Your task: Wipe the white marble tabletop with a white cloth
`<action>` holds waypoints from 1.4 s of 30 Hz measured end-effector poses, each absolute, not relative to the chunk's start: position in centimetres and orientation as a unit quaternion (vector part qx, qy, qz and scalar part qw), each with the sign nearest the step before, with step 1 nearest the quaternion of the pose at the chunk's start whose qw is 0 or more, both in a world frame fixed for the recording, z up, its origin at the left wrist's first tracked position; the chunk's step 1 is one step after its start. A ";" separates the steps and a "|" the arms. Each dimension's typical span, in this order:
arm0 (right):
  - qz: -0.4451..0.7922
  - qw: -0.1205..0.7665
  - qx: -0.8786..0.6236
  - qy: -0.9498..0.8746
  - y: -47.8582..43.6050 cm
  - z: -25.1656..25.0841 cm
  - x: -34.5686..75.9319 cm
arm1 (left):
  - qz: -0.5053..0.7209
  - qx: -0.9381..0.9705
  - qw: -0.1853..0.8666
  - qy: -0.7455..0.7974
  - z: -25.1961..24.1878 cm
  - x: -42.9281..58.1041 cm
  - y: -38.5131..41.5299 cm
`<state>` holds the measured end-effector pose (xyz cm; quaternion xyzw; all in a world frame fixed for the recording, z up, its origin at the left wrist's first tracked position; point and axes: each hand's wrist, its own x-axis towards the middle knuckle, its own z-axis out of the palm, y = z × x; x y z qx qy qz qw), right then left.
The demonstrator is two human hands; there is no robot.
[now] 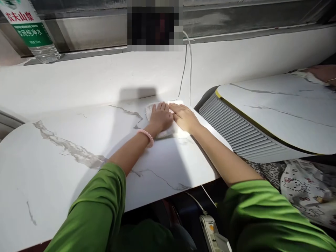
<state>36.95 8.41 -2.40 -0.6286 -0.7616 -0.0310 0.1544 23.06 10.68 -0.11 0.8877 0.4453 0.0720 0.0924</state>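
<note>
Flatly, our fingers lie stretched out on the white cloth [172, 132], pressing it down rather than clenching it, with the left hand [162, 119] and the right hand [186, 117] close together. We wear a pink beaded bracelet [147, 137] on the left wrist. Under us the cloth rests at the far right of the marbled white table [63, 189], near the white wall [91, 78] behind and just beside the table's right edge. Leftward we have the widest room, the tabletop running to a rounded end; rightward our forearm passes over the edge, and beyond stands a ribbed cabinet [278, 108] with a curved, gold-trimmed rim. Two cables [190, 70] hang down the wall. Up left, a clear bottle [30, 29] with a green and white label stands on the ledge [91, 55]; we cannot tell how full it is. Below the near edge we see a power strip [210, 229].
</note>
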 end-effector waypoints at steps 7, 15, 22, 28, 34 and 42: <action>-0.025 0.175 -0.630 -0.757 14.0 -2.3 36.7 | 0.089 0.875 0.088 0.468 0.1 23.2 15.6; -0.037 0.169 -0.622 -0.763 9.1 -2.3 35.1 | 0.072 0.877 0.090 0.466 0.3 21.3 11.2; -0.058 0.149 -0.621 -0.767 -3.4 -2.2 30.1 | 0.087 0.902 0.093 0.413 0.1 16.1 0.6; -0.065 0.159 -0.613 -0.771 -9.4 -2.4 26.9 | 0.089 0.907 0.091 0.401 -0.1 12.7 -4.9; -0.050 0.153 -0.624 -0.764 -4.8 -2.2 26.8 | 0.088 0.905 0.097 0.404 -0.1 12.9 -1.0; -0.018 0.166 -0.638 -0.752 8.2 -1.4 24.7 | 0.074 0.884 0.078 0.454 0.1 12.4 11.0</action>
